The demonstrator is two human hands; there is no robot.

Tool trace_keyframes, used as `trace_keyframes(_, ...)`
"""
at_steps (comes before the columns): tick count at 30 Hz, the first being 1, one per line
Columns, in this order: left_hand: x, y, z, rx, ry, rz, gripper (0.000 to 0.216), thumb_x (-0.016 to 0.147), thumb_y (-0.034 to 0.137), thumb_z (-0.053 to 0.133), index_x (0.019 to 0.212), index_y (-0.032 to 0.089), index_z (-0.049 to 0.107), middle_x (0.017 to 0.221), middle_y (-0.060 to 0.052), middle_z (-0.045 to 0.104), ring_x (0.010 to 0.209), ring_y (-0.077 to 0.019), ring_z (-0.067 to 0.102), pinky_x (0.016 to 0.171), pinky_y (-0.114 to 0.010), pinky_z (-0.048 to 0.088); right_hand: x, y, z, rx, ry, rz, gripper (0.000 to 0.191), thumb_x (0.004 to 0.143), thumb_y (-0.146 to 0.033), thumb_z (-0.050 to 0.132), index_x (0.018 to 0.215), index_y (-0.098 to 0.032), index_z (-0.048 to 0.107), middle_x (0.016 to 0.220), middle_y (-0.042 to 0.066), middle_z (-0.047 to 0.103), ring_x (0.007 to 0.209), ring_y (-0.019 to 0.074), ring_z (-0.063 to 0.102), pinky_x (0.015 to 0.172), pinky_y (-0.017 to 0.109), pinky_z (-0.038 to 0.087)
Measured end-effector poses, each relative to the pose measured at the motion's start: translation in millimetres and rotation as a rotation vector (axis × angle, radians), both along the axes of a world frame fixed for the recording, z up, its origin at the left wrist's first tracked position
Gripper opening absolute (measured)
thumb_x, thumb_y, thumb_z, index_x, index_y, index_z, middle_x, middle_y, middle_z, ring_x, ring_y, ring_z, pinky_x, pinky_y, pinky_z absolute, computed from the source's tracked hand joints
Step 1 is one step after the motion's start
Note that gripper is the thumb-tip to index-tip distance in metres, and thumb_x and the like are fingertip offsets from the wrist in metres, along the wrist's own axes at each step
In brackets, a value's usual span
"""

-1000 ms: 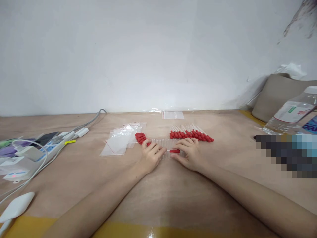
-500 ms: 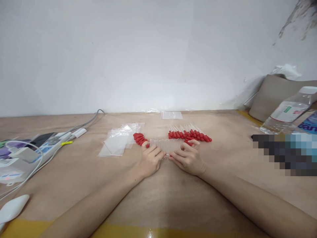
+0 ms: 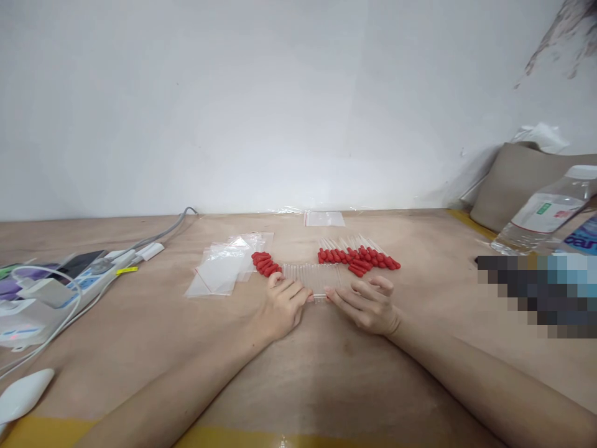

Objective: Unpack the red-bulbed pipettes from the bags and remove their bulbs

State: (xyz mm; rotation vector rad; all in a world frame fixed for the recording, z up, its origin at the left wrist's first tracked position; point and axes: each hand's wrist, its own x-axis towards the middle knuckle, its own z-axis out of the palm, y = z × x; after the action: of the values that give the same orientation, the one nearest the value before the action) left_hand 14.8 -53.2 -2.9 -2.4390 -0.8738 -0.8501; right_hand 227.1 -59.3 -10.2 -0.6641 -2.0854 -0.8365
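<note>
Ideally, hold the clear tube (image 3: 319,295) level and unsqueezed; left hand (image 3: 285,305) and right hand (image 3: 369,306) pinch its ends between their fingers.

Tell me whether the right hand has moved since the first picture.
Yes: judged against the farthest plastic bag, the right hand has shifted rightward and slightly lower in the view.

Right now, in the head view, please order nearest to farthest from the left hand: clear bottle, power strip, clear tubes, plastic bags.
1. Clear tubes, at the left hand's fingertips.
2. Plastic bags, left of it and beyond.
3. Power strip, farther left.
4. Clear bottle, far right side.
</note>
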Motion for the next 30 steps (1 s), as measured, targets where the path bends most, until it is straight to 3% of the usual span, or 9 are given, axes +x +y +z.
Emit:
trace_keyframes(4, -9.0, 3.1, 0.2, 0.005, -0.042, 0.046, 0.022, 0.087, 0.018, 0.039, 0.075, 0.017, 0.058, 0.061, 0.0, 0.055, 0.058, -0.0119, 0.047, 0.069, -0.032, 0.031, 12.8, 8.2, -5.3, -0.12, 0.072, -0.081, 0.022, 0.082, -0.021, 0.052, 0.092, -0.038, 0.062, 0.072, -0.012, 0.067, 0.062, 0.0063, 0.052, 0.063, 0.032, 0.021)
trace_keyframes(8, -29.2, 15.5, -3.8, -0.103, -0.188, 0.173, 0.022, 0.088, 0.018, 0.036, 0.084, 0.016, 0.058, 0.073, -0.004, 0.056, 0.067, -0.0141, 0.052, 0.063, -0.028, 0.037, 36.8, 32.5, -3.6, -0.316, 0.385, -0.176, 0.015, 0.08, -0.034, 0.053, 0.086, -0.031, 0.066, 0.074, -0.003, 0.066, 0.067, 0.012, 0.054, 0.067, 0.032, 0.031)
trace_keyframes(11, -35.4, 23.4, -8.6, -0.2, -0.247, 0.153, 0.026, 0.088, 0.016, 0.033, 0.103, 0.016, 0.054, 0.087, -0.006, 0.053, 0.08, -0.0155, 0.053, 0.069, -0.027, 0.044, 51.6, 51.0, 0.7, -0.521, 0.577, -0.149, 0.024, 0.082, -0.037, 0.047, 0.087, -0.024, 0.066, 0.08, 0.003, 0.061, 0.071, 0.0147, 0.056, 0.065, 0.031, 0.041)
trace_keyframes(15, -29.9, 25.9, -12.2, -0.207, -0.274, 0.096, 0.036, 0.085, 0.01, 0.034, 0.118, 0.017, 0.045, 0.091, -0.007, 0.047, 0.086, -0.0156, 0.05, 0.076, -0.028, 0.046, 58.3, 62.8, 3.3, -0.608, 0.563, -0.143, 0.024, 0.082, -0.03, 0.044, 0.092, -0.021, 0.064, 0.083, 0.006, 0.056, 0.075, 0.0168, 0.055, 0.066, 0.032, 0.046)
trace_keyframes(18, -25.6, 25.0, -12.0, -0.176, -0.282, 0.061, 0.033, 0.084, 0.009, 0.036, 0.114, 0.017, 0.047, 0.089, -0.006, 0.047, 0.084, -0.0153, 0.05, 0.075, -0.028, 0.046, 57.0, 64.1, 2.9, -0.66, 0.503, -0.081, 0.02, 0.082, -0.025, 0.042, 0.092, -0.02, 0.059, 0.085, 0.006, 0.056, 0.077, 0.0169, 0.055, 0.068, 0.032, 0.046)
trace_keyframes(25, -24.7, 22.9, -7.8, -0.115, -0.253, 0.028, 0.014, 0.082, 0.009, 0.04, 0.077, 0.017, 0.052, 0.071, -0.002, 0.049, 0.068, -0.0128, 0.05, 0.065, -0.025, 0.044, 59.6, 63.1, 0.1, -0.658, 0.416, -0.004, 0.014, 0.082, -0.022, 0.041, 0.08, -0.02, 0.055, 0.08, 0.005, 0.057, 0.076, 0.0168, 0.054, 0.069, 0.032, 0.044)
trace_keyframes(30, -25.3, 22.9, -9.4, -0.127, -0.227, -0.019, 0.016, 0.078, 0.008, 0.041, 0.077, 0.017, 0.054, 0.074, -0.003, 0.054, 0.07, -0.0126, 0.051, 0.065, -0.025, 0.045, 62.9, 60.9, -0.5, -0.644, 0.315, -0.115, 0.016, 0.081, -0.022, 0.042, 0.079, -0.02, 0.058, 0.079, 0.004, 0.061, 0.076, 0.0168, 0.053, 0.07, 0.032, 0.039)
